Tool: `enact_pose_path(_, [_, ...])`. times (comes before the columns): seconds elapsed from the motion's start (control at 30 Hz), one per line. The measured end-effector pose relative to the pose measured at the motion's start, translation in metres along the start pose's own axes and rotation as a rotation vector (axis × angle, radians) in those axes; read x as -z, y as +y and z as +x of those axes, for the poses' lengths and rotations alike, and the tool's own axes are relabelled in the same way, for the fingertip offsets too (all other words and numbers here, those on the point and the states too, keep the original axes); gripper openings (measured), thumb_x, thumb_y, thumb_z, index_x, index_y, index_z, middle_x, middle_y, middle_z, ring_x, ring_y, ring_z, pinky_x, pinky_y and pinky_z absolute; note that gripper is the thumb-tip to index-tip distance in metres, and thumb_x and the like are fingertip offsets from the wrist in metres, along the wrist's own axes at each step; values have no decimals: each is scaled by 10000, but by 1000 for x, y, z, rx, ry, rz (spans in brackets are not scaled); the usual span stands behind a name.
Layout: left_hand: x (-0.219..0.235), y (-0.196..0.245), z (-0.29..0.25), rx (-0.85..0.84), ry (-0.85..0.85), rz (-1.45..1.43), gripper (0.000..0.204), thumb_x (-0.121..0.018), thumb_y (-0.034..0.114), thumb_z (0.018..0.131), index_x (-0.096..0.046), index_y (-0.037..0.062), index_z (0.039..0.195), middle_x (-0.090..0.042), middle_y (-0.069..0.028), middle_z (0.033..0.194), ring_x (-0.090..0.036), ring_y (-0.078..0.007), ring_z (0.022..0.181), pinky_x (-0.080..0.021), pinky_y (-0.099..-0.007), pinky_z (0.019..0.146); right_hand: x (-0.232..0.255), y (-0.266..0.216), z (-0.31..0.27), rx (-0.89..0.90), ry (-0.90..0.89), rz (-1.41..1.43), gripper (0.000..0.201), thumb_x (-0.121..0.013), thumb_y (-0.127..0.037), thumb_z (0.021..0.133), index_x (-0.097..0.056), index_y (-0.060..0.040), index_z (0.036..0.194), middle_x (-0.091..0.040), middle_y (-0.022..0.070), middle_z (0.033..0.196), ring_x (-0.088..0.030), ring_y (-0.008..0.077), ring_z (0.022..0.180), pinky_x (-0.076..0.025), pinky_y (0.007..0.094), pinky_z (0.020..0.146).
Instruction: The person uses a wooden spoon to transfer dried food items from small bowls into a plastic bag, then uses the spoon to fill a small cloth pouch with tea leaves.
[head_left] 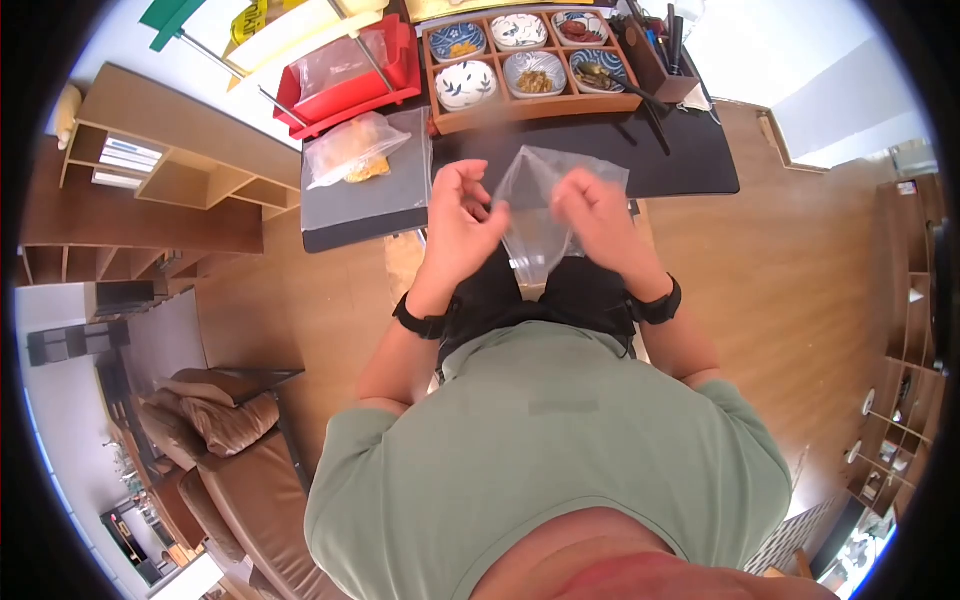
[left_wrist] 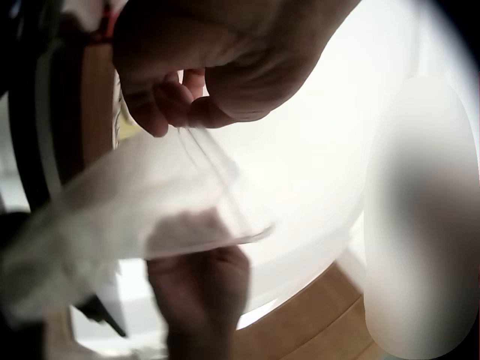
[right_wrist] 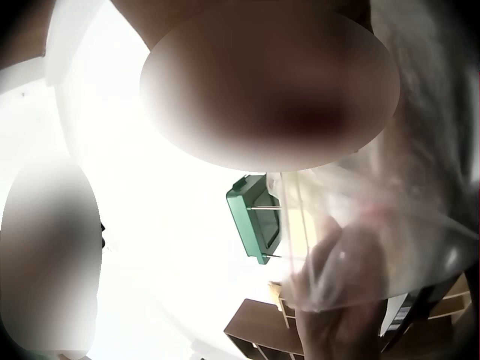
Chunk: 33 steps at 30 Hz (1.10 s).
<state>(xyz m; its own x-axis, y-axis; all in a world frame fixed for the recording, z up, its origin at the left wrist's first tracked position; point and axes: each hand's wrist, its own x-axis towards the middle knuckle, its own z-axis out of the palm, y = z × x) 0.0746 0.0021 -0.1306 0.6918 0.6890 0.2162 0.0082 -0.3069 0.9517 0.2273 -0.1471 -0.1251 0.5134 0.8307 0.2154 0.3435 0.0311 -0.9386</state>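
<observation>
A clear zip-top plastic bag (head_left: 530, 215) hangs between both hands over the lap, in front of the table's near edge. My left hand (head_left: 465, 220) pinches the bag's top edge with fingertips and thumb; the left wrist view shows this left hand (left_wrist: 217, 67) at the zip strip. On the other side, my right hand (head_left: 605, 222) grips the bag's opposite edge with curled fingers. Seen from the left wrist, the right hand (left_wrist: 202, 281) lies partly behind the film. In the right wrist view a blurred patch hides the near hand, and the bag (right_wrist: 360, 262) overlaps the left hand.
On the black table (head_left: 690, 165) stands a wooden compartment tray (head_left: 500, 115) of small patterned bowls holding food pieces. At left, a filled plastic bag (head_left: 360, 145) lies near a red bin (head_left: 405, 65). A pen box (head_left: 655, 65) stands at right.
</observation>
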Motion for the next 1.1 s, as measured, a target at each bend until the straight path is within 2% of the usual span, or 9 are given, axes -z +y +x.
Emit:
enact_pose_path(0.17, [14, 36, 18, -157, -87, 233, 509, -662, -98, 782, -548, 14, 1265, -566, -71, 1054, -536, -79, 679, -459, -235, 608, 11, -46, 8, 208, -184, -152, 180, -680, -110, 913, -552, -24, 820, -534, 147, 635, -501, 314, 536, -411, 342, 523])
enact_pose_path(0.3, [35, 58, 16, -175, -9, 432, 446, -646, -99, 751, -612, 11, 1183, -563, -126, 1069, -509, -162, 595, -452, -301, 591, 50, -61, 24, 262, -209, -365, 218, -749, -110, 855, -559, -32, 781, -541, 127, 614, -514, 273, 524, -413, 334, 520])
enact_pose_path(0.37, [37, 76, 12, -213, -278, 341, 458, -625, -114, 753, -618, 25, 1189, -571, -123, 1096, -495, -169, 577, -435, -298, 576, 61, -74, 33, 267, -274, -401, 234, -771, -114, 835, -561, -37, 765, -549, 113, 611, -521, 245, 522, -415, 325, 520])
enact_pose_path(0.5, [34, 91, 31, -40, -373, 85, 459, -524, -128, 774, -621, 29, 1195, -652, -36, 1045, -464, -53, 601, -425, -253, 572, 68, -102, 79, 333, -451, -345, 219, -800, -145, 813, -608, -42, 787, -599, 51, 651, -527, 149, 548, -427, 304, 537])
enact_pose_path(0.6, [40, 93, 60, -97, -230, 38, 401, -455, -90, 826, -574, 15, 1195, -671, -53, 1080, -586, -58, 753, -449, -195, 533, 63, -110, 102, 561, 219, -467, 216, -826, -163, 776, -691, -55, 906, -657, 37, 738, -578, 123, 631, -458, 286, 579])
enact_pose_path(0.7, [45, 111, 76, 3, -138, 7, 429, -444, -68, 844, -524, 23, 1256, -670, -70, 1140, -619, -86, 838, -458, -195, 492, 62, -153, 76, 940, 31, -431, 256, -815, -145, 768, -708, -78, 991, -688, 71, 889, -634, 262, 800, -496, 337, 710])
enact_pose_path(0.9, [64, 110, 114, 1, -160, -106, 393, -496, -27, 890, -525, 13, 1279, -648, -91, 1213, -621, -101, 947, -519, -232, 593, 72, -125, 100, 729, -357, -868, 218, -746, -93, 837, -704, -65, 1049, -676, 118, 875, -634, 308, 899, -503, 368, 811])
enact_pose_path(1.0, [83, 128, 122, -439, -259, 177, 193, -652, 81, 900, -708, 24, 1076, -583, -90, 1338, -592, -133, 992, -467, -318, 915, 93, -130, 128, 539, -469, -358, 128, -706, -157, 893, -718, -40, 943, -687, 52, 826, -589, 141, 705, -485, 278, 675])
enact_pose_path(1.1, [93, 127, 155, -769, -662, 16, 163, -687, 94, 902, -728, 60, 1056, -568, -66, 1332, -663, -146, 956, -535, -317, 810, 107, -123, 158, 281, -686, -112, 49, -732, -51, 884, -714, -15, 911, -683, 5, 868, -602, 80, 792, -479, 249, 704])
